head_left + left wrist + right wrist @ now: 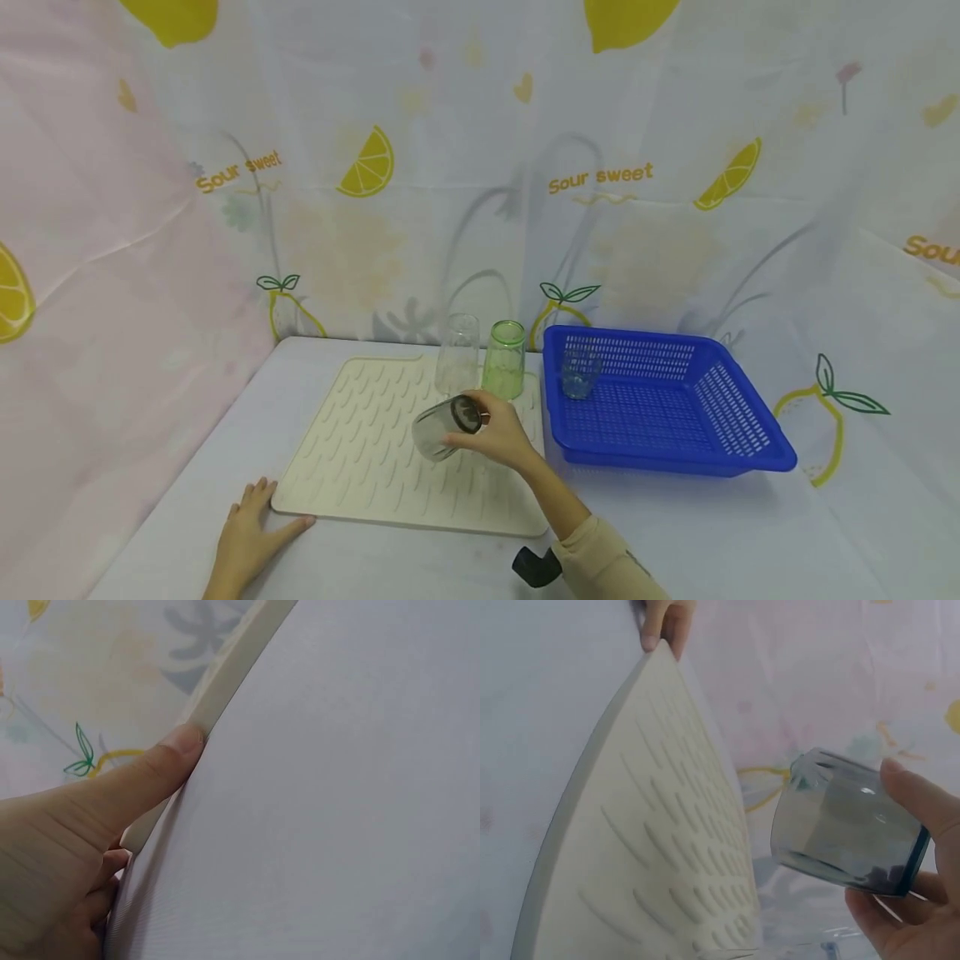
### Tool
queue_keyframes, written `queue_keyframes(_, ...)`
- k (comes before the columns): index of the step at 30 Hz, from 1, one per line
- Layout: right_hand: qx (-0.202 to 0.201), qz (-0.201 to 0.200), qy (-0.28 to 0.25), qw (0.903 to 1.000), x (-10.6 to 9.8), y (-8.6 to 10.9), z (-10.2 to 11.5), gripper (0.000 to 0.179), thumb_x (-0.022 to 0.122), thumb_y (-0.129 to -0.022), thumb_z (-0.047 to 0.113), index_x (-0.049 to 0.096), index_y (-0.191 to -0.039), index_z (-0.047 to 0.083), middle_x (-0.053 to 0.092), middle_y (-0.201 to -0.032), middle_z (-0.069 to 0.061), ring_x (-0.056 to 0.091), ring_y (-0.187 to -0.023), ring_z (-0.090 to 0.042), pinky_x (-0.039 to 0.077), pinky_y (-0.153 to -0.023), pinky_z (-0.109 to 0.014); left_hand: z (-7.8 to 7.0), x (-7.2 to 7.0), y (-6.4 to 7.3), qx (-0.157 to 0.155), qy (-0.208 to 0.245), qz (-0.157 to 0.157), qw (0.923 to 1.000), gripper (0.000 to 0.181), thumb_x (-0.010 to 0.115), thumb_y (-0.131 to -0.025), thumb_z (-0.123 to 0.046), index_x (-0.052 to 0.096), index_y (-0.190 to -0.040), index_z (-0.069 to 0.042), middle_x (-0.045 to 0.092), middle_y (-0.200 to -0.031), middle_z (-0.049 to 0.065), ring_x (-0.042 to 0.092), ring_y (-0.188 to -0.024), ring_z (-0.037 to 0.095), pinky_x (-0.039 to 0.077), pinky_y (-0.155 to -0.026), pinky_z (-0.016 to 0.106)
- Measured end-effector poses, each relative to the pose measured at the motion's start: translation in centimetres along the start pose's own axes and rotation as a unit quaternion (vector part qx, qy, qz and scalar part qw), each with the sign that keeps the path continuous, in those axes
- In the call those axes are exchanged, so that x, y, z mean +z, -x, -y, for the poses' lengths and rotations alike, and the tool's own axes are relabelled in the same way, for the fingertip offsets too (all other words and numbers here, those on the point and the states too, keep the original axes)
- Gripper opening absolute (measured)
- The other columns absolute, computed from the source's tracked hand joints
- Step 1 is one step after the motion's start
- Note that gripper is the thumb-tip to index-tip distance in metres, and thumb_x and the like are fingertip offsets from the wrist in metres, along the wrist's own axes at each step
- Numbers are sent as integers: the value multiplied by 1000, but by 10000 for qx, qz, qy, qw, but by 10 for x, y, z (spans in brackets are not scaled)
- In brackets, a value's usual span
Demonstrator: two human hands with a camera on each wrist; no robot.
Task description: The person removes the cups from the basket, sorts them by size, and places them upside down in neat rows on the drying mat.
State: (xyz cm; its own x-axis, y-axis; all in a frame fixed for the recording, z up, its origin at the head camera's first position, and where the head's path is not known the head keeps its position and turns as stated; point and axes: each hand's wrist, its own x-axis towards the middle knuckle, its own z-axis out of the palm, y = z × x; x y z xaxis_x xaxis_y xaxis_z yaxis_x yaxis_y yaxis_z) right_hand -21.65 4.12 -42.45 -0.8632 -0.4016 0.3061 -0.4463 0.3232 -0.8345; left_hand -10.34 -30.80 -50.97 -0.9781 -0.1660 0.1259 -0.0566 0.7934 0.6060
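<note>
My right hand (498,433) grips a grey-tinted glass (435,432) between thumb and fingers, tilted sideways above the cream ridged drying mat (360,450). The glass's darker end faces the palm, clearest in the right wrist view, where the glass (832,817) hangs apart from the mat. At the mat's front left corner rests my left hand (247,533), thumb along the front edge and fingers by the left edge. In the left wrist view the thumb (150,776) touches the mat's side. A tall clear glass (457,354) and a green glass (506,358) stand at the mat's back right.
Right of the mat is a blue plastic basket (675,462) with slotted walls, holding a clear glass (580,375) in its left part. A small black object (536,567) lies near the right sleeve. A lemon-print cloth (465,233) hangs behind the white table (390,558).
</note>
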Motion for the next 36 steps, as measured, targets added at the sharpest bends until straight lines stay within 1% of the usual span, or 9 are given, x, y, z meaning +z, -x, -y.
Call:
queue_keyframes(4, -246, 151, 483, 9984, 9, -5, -1, 64, 83, -71, 23, 56, -123, -3, 65, -111, -13, 63, -93, -24, 55, -77, -30, -1, 1, 1, 19, 3, -140, 9999, 90, 80, -71, -34, 37, -125, 24, 27, -133, 47, 20, -126, 61, 11, -106, 69)
queue_keyframes(7, -317, 281, 772, 9961, 14, -9, -3, 66, 82, -72, 26, 55, -124, -4, 64, -113, -15, 63, -98, -26, 55, -79, -32, -1, 1, 1, 23, 7, -224, 9997, 89, 81, -70, -32, 38, -124, 25, 28, -132, 47, 22, -126, 61, 12, -107, 68)
queue_keyframes(14, -118, 541, 1410, 9885, 22, -14, -6, 74, 82, -72, 32, 51, -127, -6, 60, -122, -18, 59, -110, -30, 52, -90, -40, -2, 2, 3, 115, 27, -345, 9993, 89, 81, -69, -33, 39, -123, 25, 29, -131, 47, 24, -125, 61, 11, -108, 67)
queue_keyframes(19, -42, 680, 1792, 9814, 27, -17, -3, 78, 81, -73, 35, 48, -130, -6, 55, -129, -20, 54, -117, -32, 49, -97, -41, -3, 2, 4, 43, 44, -334, 9994, 90, 81, -69, -33, 39, -124, 24, 28, -132, 46, 23, -126, 60, 10, -110, 65)
queue_keyframes(24, 31, 726, 2257, 9715, 32, -19, -2, 79, 81, -73, 37, 48, -131, -5, 55, -130, -19, 53, -119, -31, 48, -98, -39, -3, 1, 4, -16, 50, -308, 9995, 90, 81, -70, -33, 38, -125, 24, 29, -133, 45, 22, -127, 59, 10, -110, 64)
queue_keyframes(30, 201, 765, 2735, 9586, 37, -22, -3, 80, 80, -73, 41, 48, -132, -3, 54, -131, -17, 52, -121, -30, 46, -101, -39, -3, 2, 4, 13, 48, -380, 9993, 89, 82, -69, -32, 40, -123, 23, 31, -132, 46, 24, -126, 60, 10, -110, 65)
queue_keyframes(36, 123, 880, 3204, 9431, 38, -25, -1, 78, 80, -73, 43, 51, -130, -2, 60, -124, -16, 57, -113, -29, 51, -94, -37, -2, 3, 4, 33, 16, -447, 9990, 89, 82, -68, -33, 40, -123, 24, 31, -131, 46, 25, -125, 60, 10, -110, 65)
